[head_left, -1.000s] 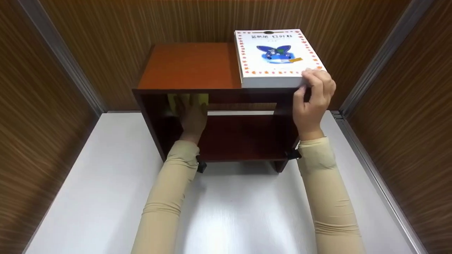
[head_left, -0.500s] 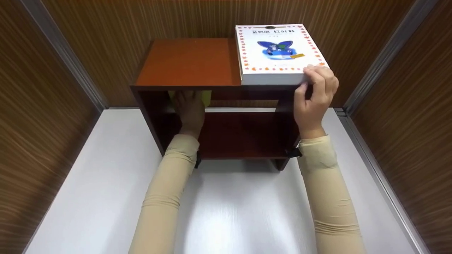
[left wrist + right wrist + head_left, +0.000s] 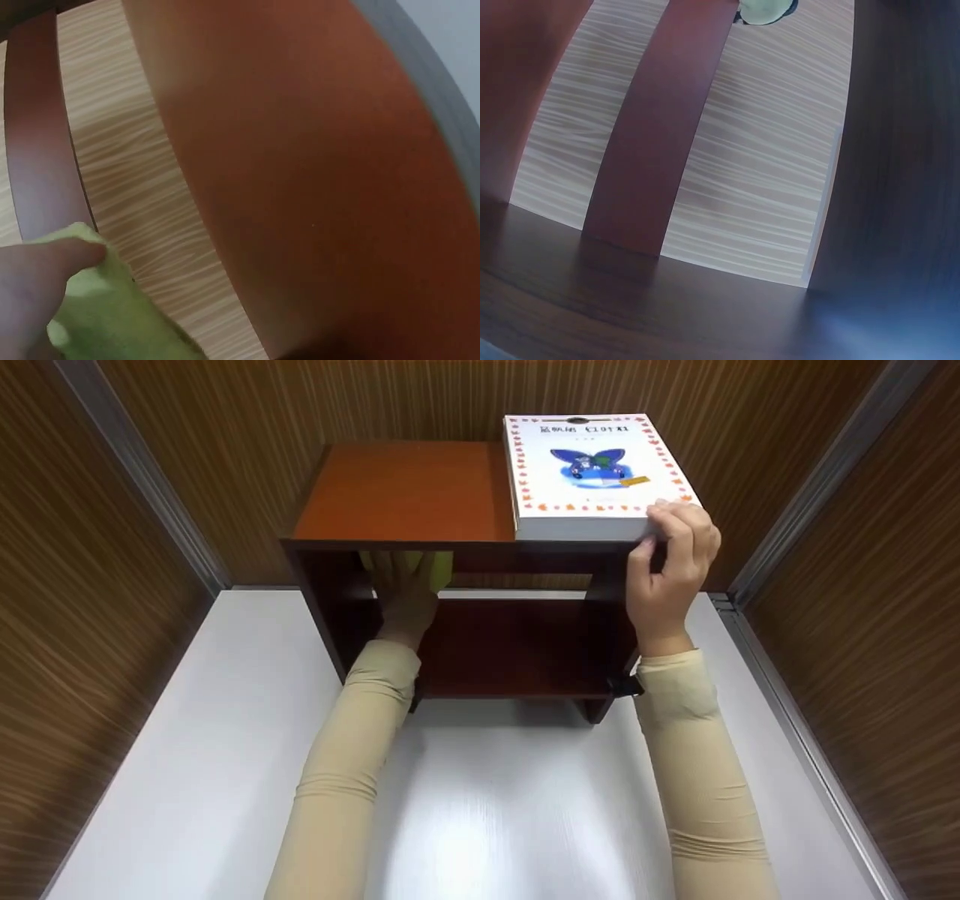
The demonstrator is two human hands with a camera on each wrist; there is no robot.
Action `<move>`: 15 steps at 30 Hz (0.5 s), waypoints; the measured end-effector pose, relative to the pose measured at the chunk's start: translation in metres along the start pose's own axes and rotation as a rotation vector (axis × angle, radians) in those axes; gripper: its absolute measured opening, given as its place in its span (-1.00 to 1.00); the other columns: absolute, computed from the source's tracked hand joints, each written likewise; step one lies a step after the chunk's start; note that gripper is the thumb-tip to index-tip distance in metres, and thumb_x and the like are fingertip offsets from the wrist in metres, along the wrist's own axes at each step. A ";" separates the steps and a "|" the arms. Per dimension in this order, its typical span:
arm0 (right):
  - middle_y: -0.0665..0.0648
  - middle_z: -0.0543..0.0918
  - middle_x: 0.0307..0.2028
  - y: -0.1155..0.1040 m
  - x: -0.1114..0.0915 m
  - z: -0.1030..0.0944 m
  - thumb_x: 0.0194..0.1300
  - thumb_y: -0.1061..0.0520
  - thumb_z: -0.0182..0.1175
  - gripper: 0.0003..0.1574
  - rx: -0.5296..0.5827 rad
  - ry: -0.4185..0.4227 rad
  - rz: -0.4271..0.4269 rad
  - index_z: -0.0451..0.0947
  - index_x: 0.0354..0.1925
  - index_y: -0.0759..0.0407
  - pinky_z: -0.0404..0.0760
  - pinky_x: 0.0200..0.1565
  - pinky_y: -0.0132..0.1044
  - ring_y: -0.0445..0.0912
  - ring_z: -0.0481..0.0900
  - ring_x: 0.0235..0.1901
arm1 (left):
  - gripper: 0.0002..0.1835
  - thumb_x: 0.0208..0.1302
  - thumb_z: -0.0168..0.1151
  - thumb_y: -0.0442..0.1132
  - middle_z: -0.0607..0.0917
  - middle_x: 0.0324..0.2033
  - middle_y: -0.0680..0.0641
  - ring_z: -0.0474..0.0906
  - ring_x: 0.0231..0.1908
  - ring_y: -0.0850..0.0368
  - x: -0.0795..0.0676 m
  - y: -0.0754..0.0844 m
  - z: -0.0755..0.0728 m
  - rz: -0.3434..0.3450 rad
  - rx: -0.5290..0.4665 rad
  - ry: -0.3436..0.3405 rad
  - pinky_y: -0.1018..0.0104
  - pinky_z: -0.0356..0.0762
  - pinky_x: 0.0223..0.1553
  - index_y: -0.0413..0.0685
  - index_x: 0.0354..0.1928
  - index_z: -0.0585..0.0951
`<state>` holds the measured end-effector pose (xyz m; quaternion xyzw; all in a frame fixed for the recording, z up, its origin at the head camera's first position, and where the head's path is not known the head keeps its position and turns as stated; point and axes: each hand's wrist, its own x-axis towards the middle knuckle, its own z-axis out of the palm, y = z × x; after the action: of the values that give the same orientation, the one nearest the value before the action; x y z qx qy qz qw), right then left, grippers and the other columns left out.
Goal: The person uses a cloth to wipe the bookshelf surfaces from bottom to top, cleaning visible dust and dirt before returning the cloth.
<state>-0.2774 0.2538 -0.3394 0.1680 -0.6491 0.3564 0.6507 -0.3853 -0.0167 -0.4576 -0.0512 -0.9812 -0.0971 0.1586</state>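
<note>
A dark red-brown wooden shelf [image 3: 405, 495] stands on a white surface. My left hand [image 3: 405, 592] reaches into its left side, holding a yellow-green cloth [image 3: 441, 571] up near the underside of the top board. In the left wrist view my thumb lies over the cloth [image 3: 112, 322], beside a narrow back rail [image 3: 45, 142]. My right hand [image 3: 671, 570] grips the front right corner of a thick white book [image 3: 592, 495] lying on the shelf top. Its fingertips rest on the cover, and its thumb is at the front edge. Part of the cloth is hidden by the board.
Wood-grain panels [image 3: 420, 397] close in the back and both sides, with metal strips in the corners. A lower board [image 3: 510, 652] spans the shelf. White tabletop [image 3: 480, 795] extends in front of it and along both sides.
The left hand has shifted slightly deeper and upward inside the shelf with the cloth, and its fingers look more spread. The right hand stays at the book's corner. The head view has tilted slightly.
</note>
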 end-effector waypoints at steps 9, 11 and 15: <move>0.24 0.58 -0.24 -0.001 0.001 -0.002 0.05 0.28 -0.01 -0.74 -0.008 0.009 0.001 0.55 -0.29 0.34 0.24 0.09 -0.09 0.04 0.45 -0.08 | -0.05 0.15 0.21 0.17 -0.36 0.38 -0.36 -0.58 0.33 -0.32 0.002 0.011 -0.003 -0.035 0.031 -0.156 -0.26 -0.29 0.26 0.34 0.46 -0.12; 0.24 0.58 -0.24 -0.001 0.001 -0.002 0.05 0.28 -0.01 -0.74 -0.010 0.007 0.000 0.55 -0.29 0.34 0.24 0.08 -0.09 0.03 0.45 -0.08 | -0.01 0.13 0.21 0.20 -0.37 0.38 -0.35 -0.59 0.33 -0.30 0.002 0.015 -0.001 -0.056 0.050 -0.175 -0.23 -0.28 0.28 0.35 0.46 -0.17; 0.22 0.58 -0.23 0.003 -0.002 0.000 0.05 0.27 0.00 -0.74 -0.010 0.002 -0.002 0.56 -0.28 0.33 0.24 0.08 -0.09 0.03 0.45 -0.08 | 0.02 0.14 0.11 0.30 -0.37 0.38 -0.36 -0.58 0.33 -0.30 0.003 0.030 0.002 -0.074 0.155 -0.223 -0.17 -0.17 0.29 0.37 0.45 -0.31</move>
<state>-0.2790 0.2557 -0.3420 0.1651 -0.6499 0.3529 0.6526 -0.3844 0.0136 -0.4532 -0.0131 -0.9985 -0.0204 0.0482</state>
